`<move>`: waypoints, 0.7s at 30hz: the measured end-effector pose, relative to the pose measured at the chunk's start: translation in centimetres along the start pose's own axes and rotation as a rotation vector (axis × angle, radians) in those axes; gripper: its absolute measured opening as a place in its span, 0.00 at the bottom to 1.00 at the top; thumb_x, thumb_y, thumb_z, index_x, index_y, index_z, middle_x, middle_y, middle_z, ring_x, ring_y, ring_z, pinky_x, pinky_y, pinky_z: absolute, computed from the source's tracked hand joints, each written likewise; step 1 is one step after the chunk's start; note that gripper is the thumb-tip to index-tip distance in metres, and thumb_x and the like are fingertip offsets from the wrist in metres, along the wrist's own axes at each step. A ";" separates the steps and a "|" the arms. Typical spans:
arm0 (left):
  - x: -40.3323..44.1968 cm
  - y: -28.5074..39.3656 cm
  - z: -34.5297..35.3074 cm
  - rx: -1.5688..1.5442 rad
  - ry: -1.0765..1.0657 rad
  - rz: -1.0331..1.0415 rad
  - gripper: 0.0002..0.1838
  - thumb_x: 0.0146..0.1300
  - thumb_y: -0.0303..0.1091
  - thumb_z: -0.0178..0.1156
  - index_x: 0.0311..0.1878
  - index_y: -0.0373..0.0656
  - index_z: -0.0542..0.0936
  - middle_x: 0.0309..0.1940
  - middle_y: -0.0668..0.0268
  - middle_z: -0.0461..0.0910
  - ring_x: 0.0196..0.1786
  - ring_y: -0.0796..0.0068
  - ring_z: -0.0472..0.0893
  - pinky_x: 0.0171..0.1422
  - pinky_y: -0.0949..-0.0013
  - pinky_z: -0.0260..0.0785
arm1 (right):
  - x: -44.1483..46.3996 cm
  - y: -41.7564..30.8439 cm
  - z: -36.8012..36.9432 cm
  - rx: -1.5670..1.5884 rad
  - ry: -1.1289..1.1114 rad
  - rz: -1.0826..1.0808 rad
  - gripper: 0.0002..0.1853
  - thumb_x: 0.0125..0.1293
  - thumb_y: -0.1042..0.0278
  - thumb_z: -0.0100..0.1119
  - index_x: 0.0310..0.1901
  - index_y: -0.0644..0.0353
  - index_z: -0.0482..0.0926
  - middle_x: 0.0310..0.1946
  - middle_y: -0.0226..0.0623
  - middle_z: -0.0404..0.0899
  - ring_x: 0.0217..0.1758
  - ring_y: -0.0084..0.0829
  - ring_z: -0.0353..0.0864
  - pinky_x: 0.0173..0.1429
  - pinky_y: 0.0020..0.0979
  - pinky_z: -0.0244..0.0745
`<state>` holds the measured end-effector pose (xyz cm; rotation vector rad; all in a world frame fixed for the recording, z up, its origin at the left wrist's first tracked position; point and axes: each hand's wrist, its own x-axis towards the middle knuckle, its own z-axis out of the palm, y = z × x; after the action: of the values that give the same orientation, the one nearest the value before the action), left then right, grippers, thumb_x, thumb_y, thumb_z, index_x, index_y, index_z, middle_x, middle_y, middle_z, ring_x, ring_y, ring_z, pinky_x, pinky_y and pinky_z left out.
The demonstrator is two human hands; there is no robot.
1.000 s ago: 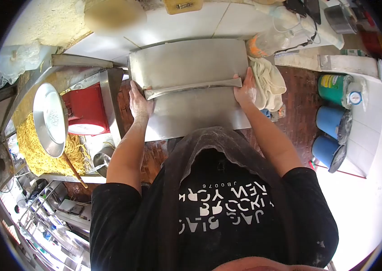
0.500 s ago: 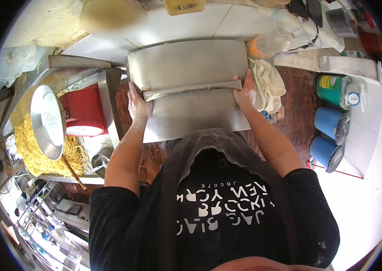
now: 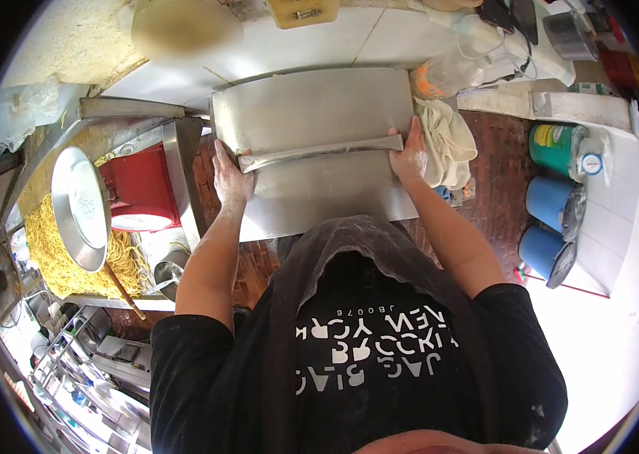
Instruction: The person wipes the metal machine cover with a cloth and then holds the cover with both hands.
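A broad stainless-steel housing (image 3: 316, 106) sits in front of my body, with a dull metal bar (image 3: 323, 151) running crosswise over its middle. My left hand (image 3: 230, 178) grips the housing's left side at one end of this bar, fingers along the edge and thumb turned inward. At the opposite end, my right hand (image 3: 410, 155) holds the right side in the same way, its thumb by the bar's tip. Both hands look dusted with white powder. Their fingertips are partly hidden at the edges. A cream cloth (image 3: 446, 144) hangs just right of my right hand.
To the left are yellow noodles (image 3: 51, 253), a metal pan (image 3: 70, 197) with a wooden handle, and a red container (image 3: 142, 181). A clear plastic container (image 3: 448, 74) stands at the back right. Blue bins (image 3: 546, 204) and a green drum (image 3: 554, 147) stand along the right.
Both hands keep their hold at the two sides of the housing. Only a very slight shift of the view shows.
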<state>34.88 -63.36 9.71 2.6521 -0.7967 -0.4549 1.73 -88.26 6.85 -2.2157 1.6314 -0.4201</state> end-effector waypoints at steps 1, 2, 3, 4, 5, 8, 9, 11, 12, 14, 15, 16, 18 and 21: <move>0.0 0.1 0.0 -0.003 -0.004 -0.004 0.53 0.68 0.58 0.65 0.84 0.41 0.48 0.66 0.44 0.71 0.66 0.41 0.77 0.68 0.45 0.73 | 0.0 0.0 0.0 0.000 0.004 -0.003 0.46 0.73 0.37 0.59 0.81 0.58 0.55 0.62 0.62 0.74 0.61 0.62 0.78 0.62 0.54 0.77; 0.0 0.2 -0.1 -0.007 -0.007 -0.008 0.53 0.68 0.58 0.65 0.84 0.41 0.48 0.66 0.44 0.71 0.66 0.41 0.77 0.67 0.45 0.73 | 0.0 0.0 0.1 -0.007 0.009 -0.007 0.46 0.73 0.38 0.59 0.81 0.59 0.55 0.62 0.62 0.74 0.61 0.63 0.79 0.62 0.54 0.78; 0.0 0.2 -0.2 0.000 -0.004 0.001 0.54 0.68 0.58 0.65 0.84 0.41 0.48 0.66 0.44 0.71 0.66 0.41 0.77 0.67 0.45 0.74 | 0.0 0.1 0.1 -0.015 0.013 -0.012 0.46 0.73 0.38 0.59 0.81 0.59 0.55 0.61 0.62 0.74 0.61 0.63 0.79 0.62 0.53 0.78; -0.1 0.3 -0.3 0.008 -0.002 0.010 0.54 0.68 0.59 0.65 0.84 0.41 0.48 0.66 0.45 0.71 0.66 0.41 0.77 0.67 0.45 0.74 | 0.0 0.1 0.1 -0.022 0.016 -0.016 0.46 0.73 0.38 0.59 0.81 0.60 0.55 0.61 0.63 0.74 0.60 0.63 0.79 0.62 0.53 0.78; -0.1 0.3 -0.3 0.015 0.001 0.019 0.54 0.68 0.59 0.65 0.84 0.41 0.48 0.66 0.45 0.71 0.66 0.41 0.77 0.67 0.45 0.74 | 0.0 0.0 0.0 -0.019 0.006 -0.007 0.46 0.73 0.38 0.59 0.81 0.60 0.55 0.61 0.63 0.74 0.60 0.63 0.79 0.62 0.53 0.78; 0.0 0.1 0.0 0.024 0.007 0.003 0.54 0.68 0.58 0.66 0.84 0.41 0.48 0.67 0.44 0.70 0.66 0.41 0.77 0.67 0.45 0.74 | 0.0 -0.1 -0.1 -0.014 -0.011 0.004 0.46 0.73 0.38 0.59 0.81 0.60 0.55 0.60 0.62 0.74 0.60 0.63 0.78 0.62 0.53 0.78; 0.0 0.1 -0.1 0.017 0.005 0.004 0.54 0.68 0.58 0.66 0.84 0.41 0.48 0.67 0.44 0.70 0.67 0.41 0.77 0.67 0.45 0.74 | 0.0 0.0 -0.2 -0.013 -0.008 -0.002 0.46 0.73 0.38 0.59 0.81 0.60 0.55 0.60 0.62 0.74 0.60 0.63 0.78 0.61 0.53 0.78; 0.0 0.2 -0.1 0.002 0.000 0.005 0.54 0.68 0.58 0.66 0.84 0.40 0.48 0.68 0.44 0.70 0.67 0.41 0.77 0.68 0.45 0.74 | 0.0 0.0 -0.2 -0.013 -0.005 -0.007 0.46 0.73 0.38 0.59 0.81 0.60 0.55 0.60 0.62 0.74 0.60 0.63 0.78 0.61 0.53 0.78; 0.0 0.1 -0.1 0.005 0.001 0.007 0.54 0.68 0.58 0.66 0.84 0.40 0.48 0.68 0.44 0.70 0.67 0.41 0.77 0.68 0.45 0.74 | 0.0 -0.1 -0.2 -0.014 -0.005 -0.005 0.46 0.73 0.38 0.59 0.81 0.60 0.56 0.59 0.62 0.74 0.60 0.63 0.78 0.61 0.54 0.78; 0.0 -0.1 0.0 0.010 0.003 0.013 0.54 0.68 0.58 0.66 0.84 0.40 0.48 0.68 0.44 0.70 0.67 0.41 0.77 0.68 0.45 0.74 | 0.0 -0.1 -0.2 -0.013 0.000 -0.006 0.46 0.73 0.38 0.60 0.81 0.60 0.56 0.59 0.61 0.75 0.60 0.63 0.79 0.61 0.54 0.78; 0.0 0.0 0.0 0.011 0.005 0.013 0.54 0.68 0.58 0.66 0.84 0.40 0.48 0.68 0.44 0.70 0.67 0.41 0.77 0.68 0.45 0.74 | 0.0 -0.1 -0.2 -0.012 0.004 -0.009 0.46 0.73 0.38 0.60 0.81 0.60 0.56 0.59 0.61 0.75 0.59 0.63 0.79 0.60 0.54 0.78; 0.0 0.1 -0.1 0.013 0.006 0.012 0.54 0.68 0.58 0.66 0.84 0.40 0.48 0.68 0.44 0.70 0.67 0.41 0.77 0.68 0.45 0.74 | 0.0 -0.2 -0.3 -0.011 0.008 -0.012 0.46 0.73 0.39 0.60 0.80 0.60 0.56 0.58 0.61 0.75 0.59 0.63 0.79 0.60 0.54 0.78; -0.1 0.1 -0.2 0.008 0.003 0.006 0.54 0.67 0.58 0.66 0.84 0.40 0.48 0.68 0.44 0.70 0.67 0.41 0.77 0.68 0.45 0.74 | 0.0 -0.2 -0.3 -0.012 0.009 -0.014 0.46 0.72 0.39 0.60 0.81 0.60 0.56 0.58 0.61 0.75 0.58 0.63 0.79 0.60 0.54 0.78; -0.1 0.2 -0.3 -0.004 -0.003 0.001 0.55 0.67 0.58 0.67 0.84 0.41 0.48 0.68 0.44 0.70 0.67 0.41 0.77 0.68 0.44 0.74 | 0.0 -0.1 -0.1 -0.027 0.014 -0.014 0.46 0.72 0.39 0.60 0.81 0.59 0.56 0.58 0.61 0.75 0.57 0.63 0.80 0.59 0.55 0.78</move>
<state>34.82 -63.40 10.03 2.6479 -0.7978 -0.4596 1.76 -88.23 7.04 -2.2500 1.6387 -0.4212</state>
